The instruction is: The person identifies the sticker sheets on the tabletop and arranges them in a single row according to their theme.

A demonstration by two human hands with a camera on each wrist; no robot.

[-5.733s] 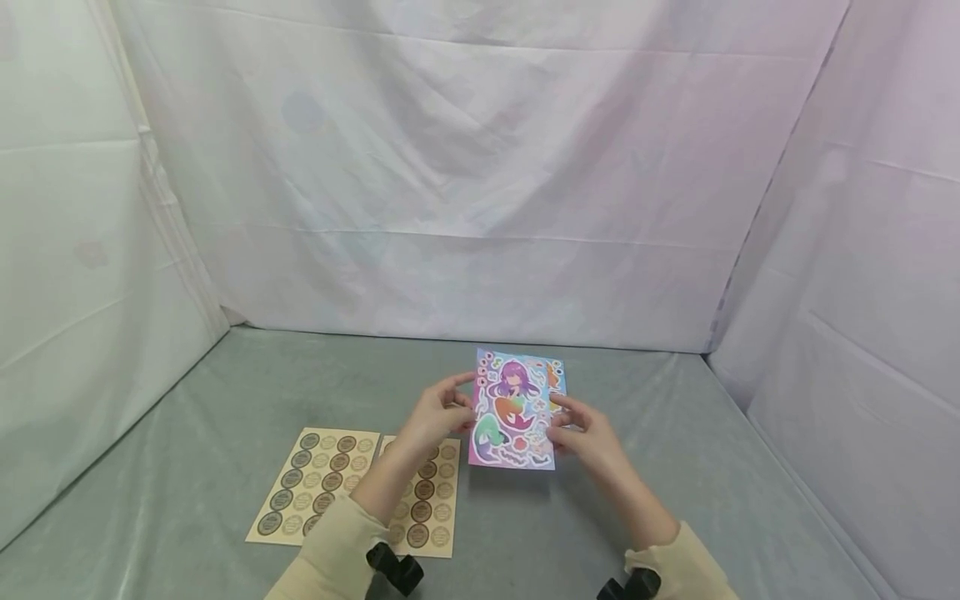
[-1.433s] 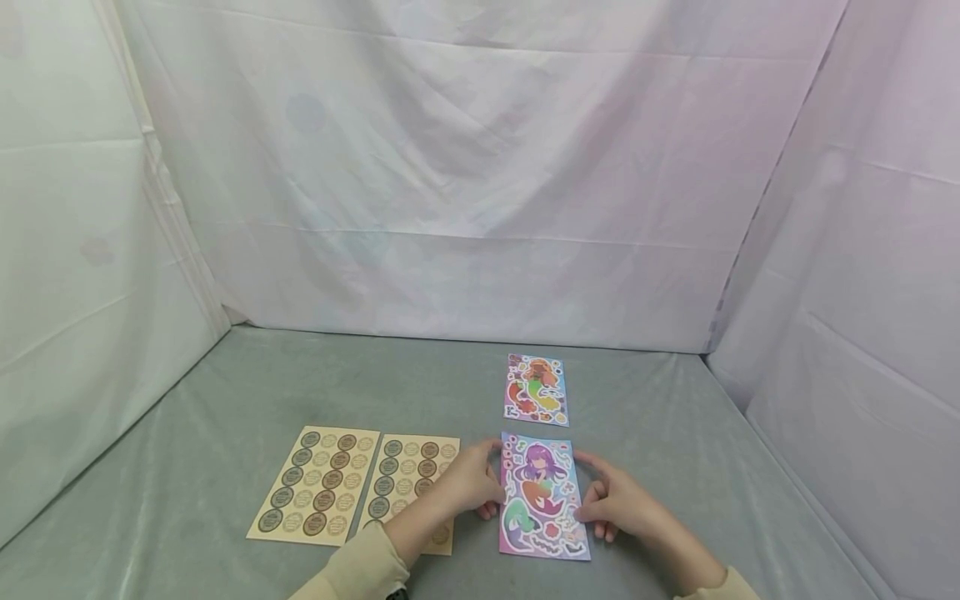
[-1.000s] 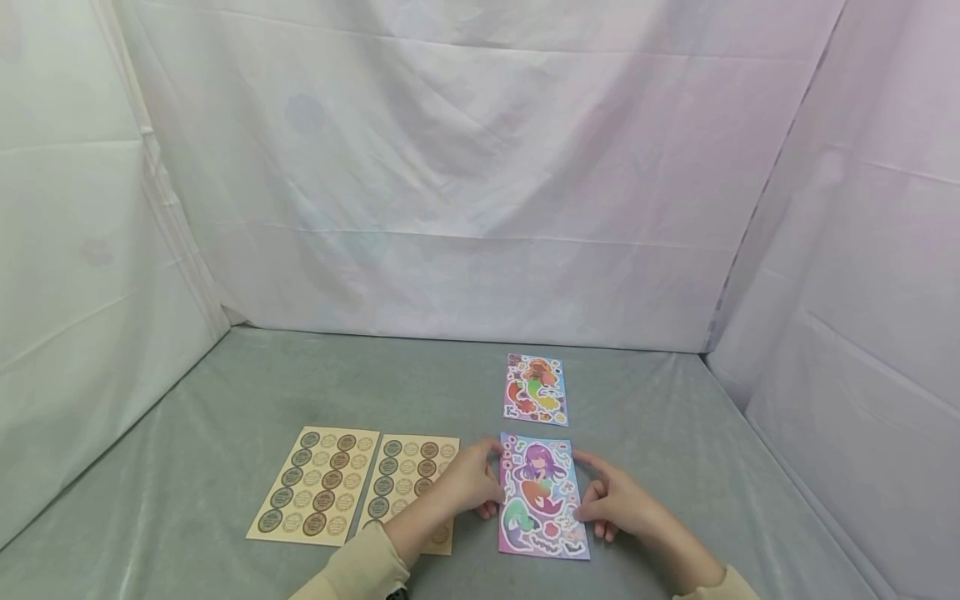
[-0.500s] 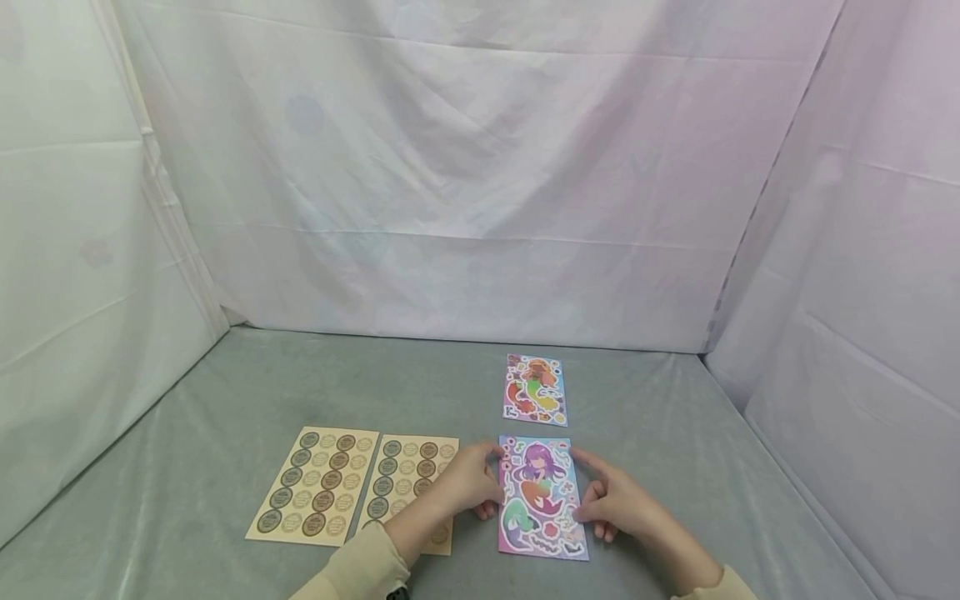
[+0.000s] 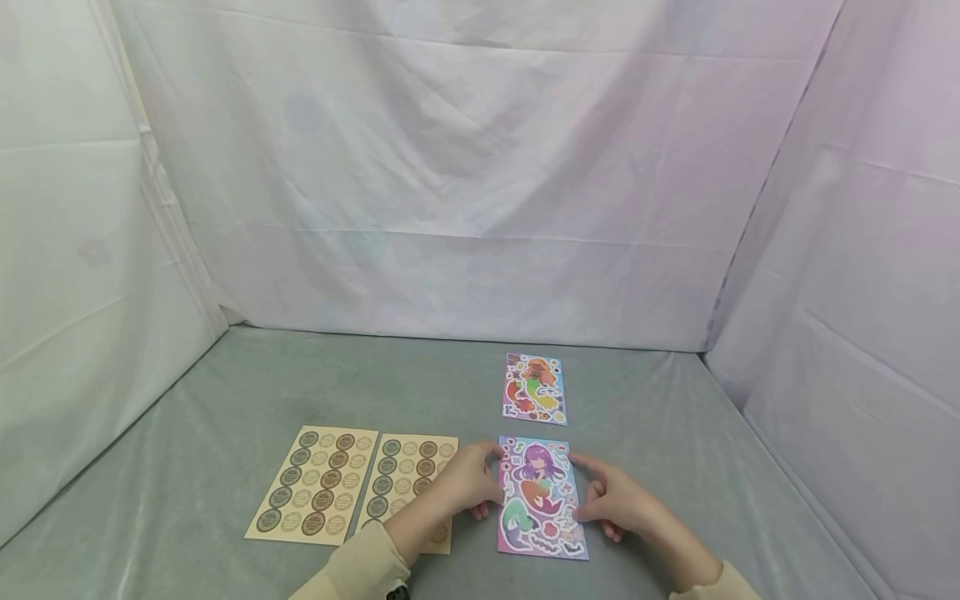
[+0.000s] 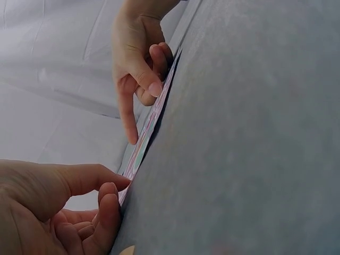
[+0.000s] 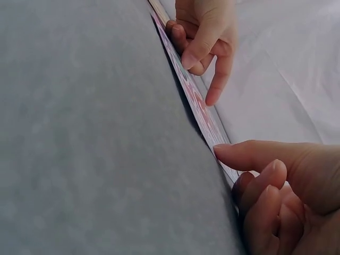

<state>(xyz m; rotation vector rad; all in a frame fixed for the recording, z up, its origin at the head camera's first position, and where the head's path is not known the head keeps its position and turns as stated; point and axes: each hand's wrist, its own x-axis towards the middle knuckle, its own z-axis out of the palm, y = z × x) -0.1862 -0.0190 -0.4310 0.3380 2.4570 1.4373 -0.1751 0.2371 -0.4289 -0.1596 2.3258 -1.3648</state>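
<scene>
A sticker sheet with a purple-haired mermaid (image 5: 536,498) lies on the grey table in the head view, between both hands. My left hand (image 5: 467,481) touches its left edge with thumb and index finger. At the right edge, the thumb and outstretched index finger of my right hand (image 5: 617,497) touch it, the other fingers bent beneath. Both wrist views show the sheet (image 7: 194,101) nearly edge-on, low against the cloth. Just behind it lies a second mermaid sticker sheet (image 5: 535,389) in orange, green and yellow.
Two cream sheets of round labels, the left one (image 5: 311,483) and the right one (image 5: 392,492), lie at the left; my left forearm covers part of the right one. White cloth (image 5: 465,167) hangs behind and at both sides of the grey table (image 5: 360,379).
The purple-haired mermaid sheet, held up by both hands earliest, has come down nearer me onto the table, uncovering the second mermaid sheet. Over the last second the hands have barely moved.
</scene>
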